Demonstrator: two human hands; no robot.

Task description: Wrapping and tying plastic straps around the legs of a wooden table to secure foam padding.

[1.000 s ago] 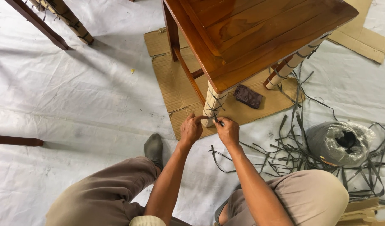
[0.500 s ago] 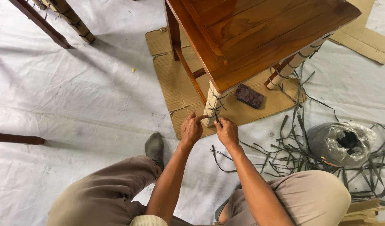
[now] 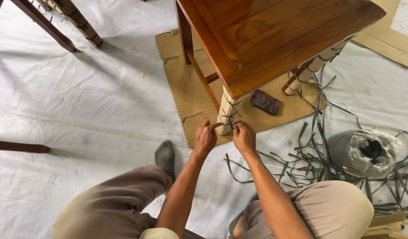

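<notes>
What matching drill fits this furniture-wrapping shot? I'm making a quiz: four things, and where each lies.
Things:
1. dark rag
2. strap roll
3. wrapped leg
4. grey sock

Places:
A. at the fingertips of both hands
B. on the white sheet, far right, among loose straps
C. on the cardboard under the table
D. left of the left hand's wrist

Pairs: 1-C, 2-B, 3-A, 4-D

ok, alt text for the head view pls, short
Seen from above, a seated person's left hand and right hand work dark strapping at the foot of a paper-wrapped leg of a glossy wooden table standing on cardboard. Loose strap offcuts and a plastic-covered strap roll lie to the right on white sheeting.
</notes>
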